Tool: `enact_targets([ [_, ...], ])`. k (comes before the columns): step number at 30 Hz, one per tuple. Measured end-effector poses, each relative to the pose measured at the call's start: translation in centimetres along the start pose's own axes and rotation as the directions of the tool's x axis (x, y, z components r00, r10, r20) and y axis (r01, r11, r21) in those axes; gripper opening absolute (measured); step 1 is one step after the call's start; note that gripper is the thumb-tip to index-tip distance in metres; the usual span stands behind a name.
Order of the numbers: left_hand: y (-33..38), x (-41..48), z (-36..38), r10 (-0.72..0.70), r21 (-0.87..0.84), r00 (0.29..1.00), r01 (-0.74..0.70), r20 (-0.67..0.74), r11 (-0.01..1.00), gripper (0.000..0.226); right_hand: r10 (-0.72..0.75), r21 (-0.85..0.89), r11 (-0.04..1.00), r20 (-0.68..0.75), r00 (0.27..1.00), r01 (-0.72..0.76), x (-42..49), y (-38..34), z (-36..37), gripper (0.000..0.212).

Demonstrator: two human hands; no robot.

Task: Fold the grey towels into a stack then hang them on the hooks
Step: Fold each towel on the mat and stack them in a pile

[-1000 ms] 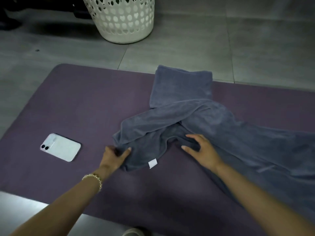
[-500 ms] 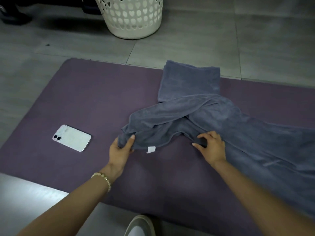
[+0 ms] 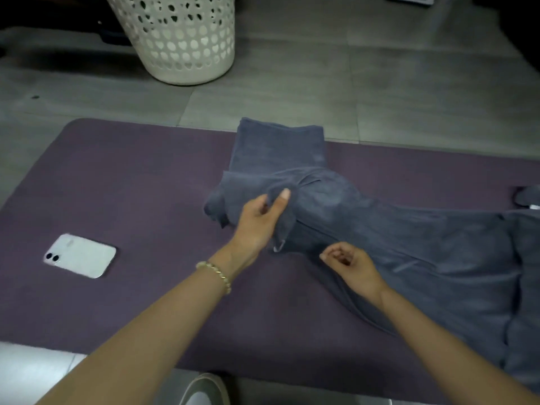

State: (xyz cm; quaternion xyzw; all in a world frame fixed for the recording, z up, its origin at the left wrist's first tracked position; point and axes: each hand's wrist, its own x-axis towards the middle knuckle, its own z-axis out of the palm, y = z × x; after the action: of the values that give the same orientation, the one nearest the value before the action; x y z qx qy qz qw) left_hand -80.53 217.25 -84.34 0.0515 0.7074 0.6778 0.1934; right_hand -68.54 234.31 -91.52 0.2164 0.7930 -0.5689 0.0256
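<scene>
In the head view, the only one we have, the work lies on a purple mat (image 3: 131,185) spread over the tiled floor (image 3: 321,83). One folded towel (image 3: 277,144) already sits at the mat's far edge. Partly overlapping its near side, a loose grey towel (image 3: 409,244) sprawls from the middle of the mat off toward the right. Our left hand (image 3: 257,220), with a beaded bracelet (image 3: 216,273) at the wrist, is raised just above the cloth, and its fingers (image 3: 263,204) and thumb pinch a bunched corner of the grey towel, so that a short flap and a small label hang below the palm. Our right hand (image 3: 350,267) sits at the towel's near hem with its fingers (image 3: 336,252) curled; the picture is soft there, and we cannot tell whether they pinch the hem or only rest against it. A white phone (image 3: 80,255) lies on the mat well to the left, a white laundry basket (image 3: 187,39) stands on the floor beyond, and no hooks are in view. We judge the folding step to be in hand, with this towel still unfolded and the hanging not begun. Next, we would find a second corner with the right hand, pull the edge taut between both hands to flatten the creases, then lay the towel over in even halves beside the folded one.
</scene>
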Motion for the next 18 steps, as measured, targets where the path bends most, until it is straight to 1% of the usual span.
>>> enact_targets([
  [3, -0.9, -0.8, 6.4, 0.009, 0.037, 0.999, -0.010, 0.045, 0.999, 0.053, 0.071, -0.009, 0.997, -0.125, 0.990, -0.073, -0.9, 2.7, -3.7, 0.002],
  [6, -2.3, -1.7, 11.1, 0.031, 0.080, 0.992, -0.041, 0.119, 0.996, 0.050, 0.132, 0.004, 0.991, -0.202, 0.970, -0.134, -2.4, 5.9, -7.7, 0.006],
  [9, -2.7, -2.3, 15.3, 0.089, 0.113, 0.974, -0.115, 0.210, 0.987, 0.052, 0.138, 0.003, 0.990, -0.258, 0.956, -0.142, -4.3, 7.8, -11.4, 0.015],
  [11, -2.4, -3.0, 18.4, 0.128, 0.102, 0.954, -0.160, 0.270, 0.982, 0.052, 0.130, -0.003, 0.990, -0.332, 0.934, -0.139, -5.6, 8.7, -13.9, 0.013],
  [15, -2.6, -4.7, 24.8, 0.120, 0.089, 0.916, -0.166, 0.383, 0.982, 0.053, 0.124, 0.010, 0.991, -0.500, 0.857, -0.137, -8.8, 10.9, -18.8, 0.012],
  [17, -3.7, -5.5, 27.4, 0.101, 0.109, 0.906, -0.159, 0.411, 0.981, 0.052, 0.112, 0.006, 0.991, -0.595, 0.796, -0.134, -10.6, 12.1, -21.1, 0.013],
  [18, -4.4, -5.9, 28.4, 0.088, 0.128, 0.903, -0.155, 0.420, 0.980, 0.052, 0.111, 0.005, 0.990, -0.649, 0.753, -0.141, -11.6, 12.8, -22.1, 0.014],
])
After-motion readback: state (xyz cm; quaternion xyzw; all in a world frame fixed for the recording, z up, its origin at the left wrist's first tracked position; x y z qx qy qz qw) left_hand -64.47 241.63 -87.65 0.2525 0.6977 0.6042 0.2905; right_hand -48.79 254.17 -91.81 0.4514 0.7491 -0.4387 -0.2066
